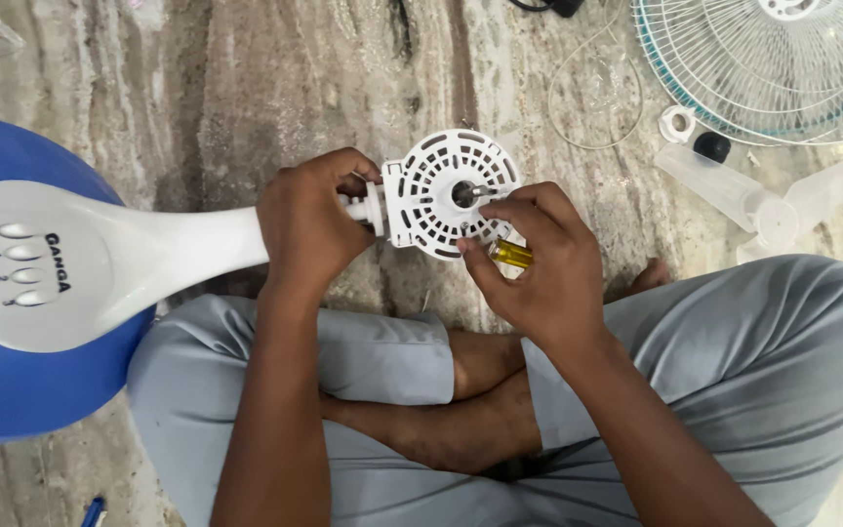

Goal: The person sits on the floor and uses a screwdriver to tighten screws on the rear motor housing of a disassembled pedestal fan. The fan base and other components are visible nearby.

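My left hand [309,222] grips the white neck of a table fan stand [148,256], just behind the round white slotted motor housing [441,185]. My right hand [539,259] is closed around a yellow-handled screwdriver [511,255], fingertips resting on the front of the housing near its centre shaft [467,192]. The screwdriver's tip is hidden behind my fingers. The stand's white control panel with several oval buttons [21,265] sits on a round blue base [12,390] at the left.
I sit cross-legged on a mottled stone floor in grey trousers. A wire fan guard [763,59] lies at the top right, beside a clear fan blade [763,210], a white ring [677,124], a black cap [712,146] and a thin wire loop [592,98].
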